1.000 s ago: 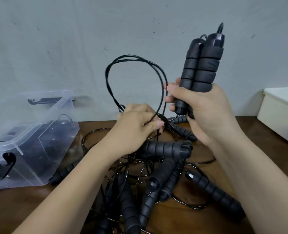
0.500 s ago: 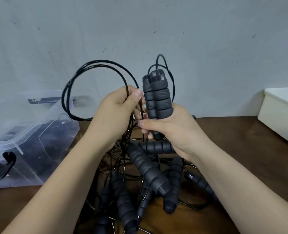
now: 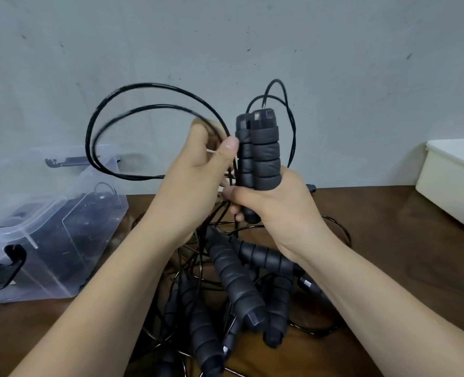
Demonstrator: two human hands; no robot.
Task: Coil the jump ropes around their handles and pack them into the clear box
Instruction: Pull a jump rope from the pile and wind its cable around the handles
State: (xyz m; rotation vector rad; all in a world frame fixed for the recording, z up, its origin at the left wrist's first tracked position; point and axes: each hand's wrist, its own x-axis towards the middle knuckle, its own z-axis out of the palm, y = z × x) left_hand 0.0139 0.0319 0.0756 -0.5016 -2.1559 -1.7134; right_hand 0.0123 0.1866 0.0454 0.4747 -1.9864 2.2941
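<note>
While the right hand (image 3: 274, 205) grips the paired handles (image 3: 258, 153) of one jump rope upright, fingers wrapped round their lower ends, the left hand (image 3: 195, 180) beside it curls its fingers round the black cord (image 3: 133, 110), thumb raised close to the handles. The cord arcs out leftward in two blurred loops above the table. Beneath both hands a pile of jump ropes (image 3: 233, 281) lies tangled on the middle of the wooden table (image 3: 388, 240). The clear box (image 3: 48, 227) sits at the table's left edge with dark items inside. A white bin (image 3: 454, 186) stands at the right edge, and a grey wall (image 3: 225, 36) rises behind.
</note>
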